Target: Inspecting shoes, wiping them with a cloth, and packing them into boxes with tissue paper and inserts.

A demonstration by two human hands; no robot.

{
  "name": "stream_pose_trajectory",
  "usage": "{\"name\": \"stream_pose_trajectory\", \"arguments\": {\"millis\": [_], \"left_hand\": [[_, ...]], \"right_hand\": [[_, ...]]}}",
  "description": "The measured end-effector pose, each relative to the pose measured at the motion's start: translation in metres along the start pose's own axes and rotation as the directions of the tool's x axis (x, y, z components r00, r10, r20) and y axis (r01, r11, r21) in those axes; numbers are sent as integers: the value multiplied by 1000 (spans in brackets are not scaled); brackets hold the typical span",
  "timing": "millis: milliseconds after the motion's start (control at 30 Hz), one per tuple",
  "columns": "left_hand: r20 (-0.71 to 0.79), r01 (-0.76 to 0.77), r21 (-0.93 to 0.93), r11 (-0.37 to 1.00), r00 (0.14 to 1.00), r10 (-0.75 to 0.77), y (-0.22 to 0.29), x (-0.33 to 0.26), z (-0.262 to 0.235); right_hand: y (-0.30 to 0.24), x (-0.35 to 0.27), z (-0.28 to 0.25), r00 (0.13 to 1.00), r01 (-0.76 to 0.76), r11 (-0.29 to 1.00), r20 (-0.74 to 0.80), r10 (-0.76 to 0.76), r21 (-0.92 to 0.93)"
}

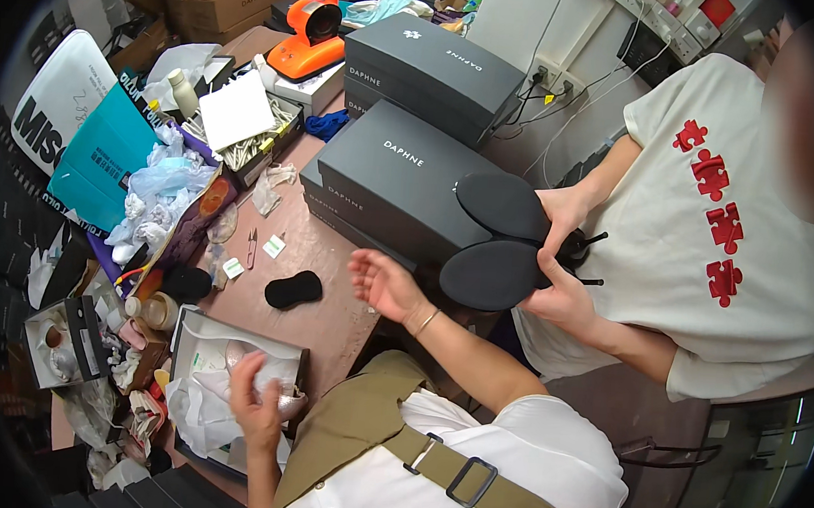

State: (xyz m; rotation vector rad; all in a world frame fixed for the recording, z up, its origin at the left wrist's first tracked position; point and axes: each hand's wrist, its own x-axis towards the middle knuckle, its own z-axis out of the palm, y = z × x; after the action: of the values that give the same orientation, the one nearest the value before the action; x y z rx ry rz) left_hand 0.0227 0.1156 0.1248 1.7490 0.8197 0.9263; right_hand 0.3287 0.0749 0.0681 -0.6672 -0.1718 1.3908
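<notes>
pinkish worktable [328, 239], blk pad [293, 289], sm snips [252, 249], stacked dk gray boxes [404, 164], open shoebox [304, 368]

The small pad [293, 289] is plain black, as are the shoes [497, 204]. Tissue paper [202, 414] shows white, the tabletop [321, 246] dusty pink. Dark grey boxes [410, 207] bear white lettering. An olive apron [339, 419] crosses a white shirt [544, 452]; its buckle [474, 463] is black. The co-worker's off-white top [654, 224] carries a row of red jigsaw pieces [712, 174]. A machine [288, 61] is bright orange, a crumpled cloth [326, 124] deep blue, a flat panel [102, 157] teal.
</notes>
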Motion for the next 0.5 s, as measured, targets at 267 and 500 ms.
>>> {"name": "stream_pose_trajectory", "arguments": {"millis": [267, 500], "left_hand": [[713, 478, -360, 801, 695, -95, 90, 55, 124], [870, 805, -386, 451, 480, -111, 98, 64, 179]], "right_hand": [[-46, -19, -27, 985, 111, 993, 126, -114, 34], [-72, -71, -1, 957, 112, 986, 252, -141, 126]]}}
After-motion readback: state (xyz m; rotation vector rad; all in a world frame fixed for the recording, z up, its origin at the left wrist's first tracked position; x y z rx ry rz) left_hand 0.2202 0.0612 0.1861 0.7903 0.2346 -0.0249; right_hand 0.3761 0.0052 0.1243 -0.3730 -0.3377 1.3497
